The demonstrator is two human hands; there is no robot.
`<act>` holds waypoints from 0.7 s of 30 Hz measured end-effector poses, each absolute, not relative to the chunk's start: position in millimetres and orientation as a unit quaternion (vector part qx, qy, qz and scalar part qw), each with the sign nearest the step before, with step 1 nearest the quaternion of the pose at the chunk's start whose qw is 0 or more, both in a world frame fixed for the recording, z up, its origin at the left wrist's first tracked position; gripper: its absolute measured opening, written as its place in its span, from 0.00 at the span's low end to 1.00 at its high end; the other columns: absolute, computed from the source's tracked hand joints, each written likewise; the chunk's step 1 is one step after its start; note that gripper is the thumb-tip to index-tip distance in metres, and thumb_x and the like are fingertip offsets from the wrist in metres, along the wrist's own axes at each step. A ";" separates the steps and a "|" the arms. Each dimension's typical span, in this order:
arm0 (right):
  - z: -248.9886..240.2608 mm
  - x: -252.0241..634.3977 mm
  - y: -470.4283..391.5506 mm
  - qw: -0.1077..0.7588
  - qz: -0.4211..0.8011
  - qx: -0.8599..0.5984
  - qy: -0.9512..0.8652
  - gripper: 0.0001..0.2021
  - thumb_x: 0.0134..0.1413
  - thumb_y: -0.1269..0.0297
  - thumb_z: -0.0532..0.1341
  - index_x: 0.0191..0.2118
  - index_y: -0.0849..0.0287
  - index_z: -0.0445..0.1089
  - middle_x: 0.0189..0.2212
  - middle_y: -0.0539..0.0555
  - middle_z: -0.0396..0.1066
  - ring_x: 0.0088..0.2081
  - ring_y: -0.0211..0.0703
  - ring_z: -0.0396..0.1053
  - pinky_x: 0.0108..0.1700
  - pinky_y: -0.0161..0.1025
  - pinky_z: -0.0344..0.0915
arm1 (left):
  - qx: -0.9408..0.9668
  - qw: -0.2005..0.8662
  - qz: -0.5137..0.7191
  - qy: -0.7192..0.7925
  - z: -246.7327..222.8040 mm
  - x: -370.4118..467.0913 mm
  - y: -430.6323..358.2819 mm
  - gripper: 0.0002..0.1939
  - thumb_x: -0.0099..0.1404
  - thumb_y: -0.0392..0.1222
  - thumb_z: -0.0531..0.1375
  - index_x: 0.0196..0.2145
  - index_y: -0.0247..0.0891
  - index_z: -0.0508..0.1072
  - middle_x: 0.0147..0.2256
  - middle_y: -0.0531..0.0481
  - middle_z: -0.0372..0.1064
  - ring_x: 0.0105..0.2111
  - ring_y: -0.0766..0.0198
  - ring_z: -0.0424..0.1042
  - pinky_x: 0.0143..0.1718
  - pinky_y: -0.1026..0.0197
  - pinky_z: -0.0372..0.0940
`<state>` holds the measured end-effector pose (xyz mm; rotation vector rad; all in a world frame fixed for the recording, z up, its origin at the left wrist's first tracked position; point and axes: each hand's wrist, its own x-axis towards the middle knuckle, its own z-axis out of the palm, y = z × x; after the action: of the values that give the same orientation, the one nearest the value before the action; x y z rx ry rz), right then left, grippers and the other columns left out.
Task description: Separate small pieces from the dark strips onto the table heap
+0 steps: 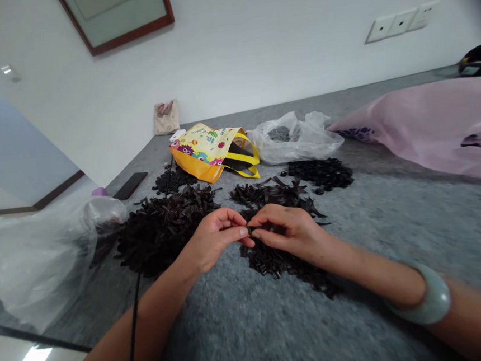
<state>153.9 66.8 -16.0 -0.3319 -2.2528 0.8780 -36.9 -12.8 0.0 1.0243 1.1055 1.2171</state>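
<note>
My left hand point(217, 236) and my right hand point(292, 227) meet above the table, thumbs and fingers pinched together on one small black piece point(250, 230). The fingertips cover most of it, so its exact kind cannot be made out. Close beyond my hands lies a pile of short black strips point(271, 193). Under and below my right hand are smaller, shiny black pieces point(273, 264). A larger heap of black strips point(160, 229) lies to the left of my left hand. A pale green bangle point(434, 298) circles my right forearm.
Flat round black pieces point(322, 174) lie behind the right pile, near a white plastic bag point(304, 141). A yellow patterned bag point(208, 149), a dark phone-like slab point(130, 185), a clear plastic bag point(41, 260) and a pink bag point(429, 124) surround the grey table point(417, 232).
</note>
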 end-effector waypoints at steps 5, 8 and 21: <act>-17.3 153.6 65.7 0.339 0.339 -0.145 -0.865 0.03 0.62 0.68 0.63 0.39 0.57 0.75 0.31 0.49 0.71 0.32 0.34 0.68 0.32 0.31 0.63 | 0.472 0.533 0.498 0.495 1.9 -36.8 -15.6 0.07 0.57 0.36 0.66 0.31 0.35 0.71 0.26 0.56 0.71 0.27 0.65 0.77 0.33 0.64 0.65; -14.8 153.3 63.2 0.346 0.274 -0.154 -0.884 0.03 0.62 0.67 0.62 0.39 0.58 0.74 0.32 0.51 0.72 0.32 0.36 0.70 0.33 0.32 0.65 | 0.479 0.513 0.481 0.525 5.3 -35.9 -17.2 0.05 0.60 0.37 0.64 0.32 0.35 0.71 0.27 0.54 0.73 0.29 0.65 0.77 0.33 0.64 0.65; -14.5 154.4 62.7 0.307 -0.004 -0.105 -0.946 0.13 0.70 0.66 0.52 0.41 0.65 0.73 0.34 0.58 0.73 0.30 0.44 0.73 0.28 0.38 0.69 | 0.547 0.385 0.456 0.587 -6.8 -28.1 -13.2 0.04 0.58 0.37 0.61 0.26 0.39 0.71 0.25 0.53 0.74 0.28 0.64 0.73 0.33 0.61 0.66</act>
<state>154.4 62.7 -14.5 -0.2778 -2.5025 -0.0102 -28.1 -13.2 -6.8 1.3941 1.4969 1.1607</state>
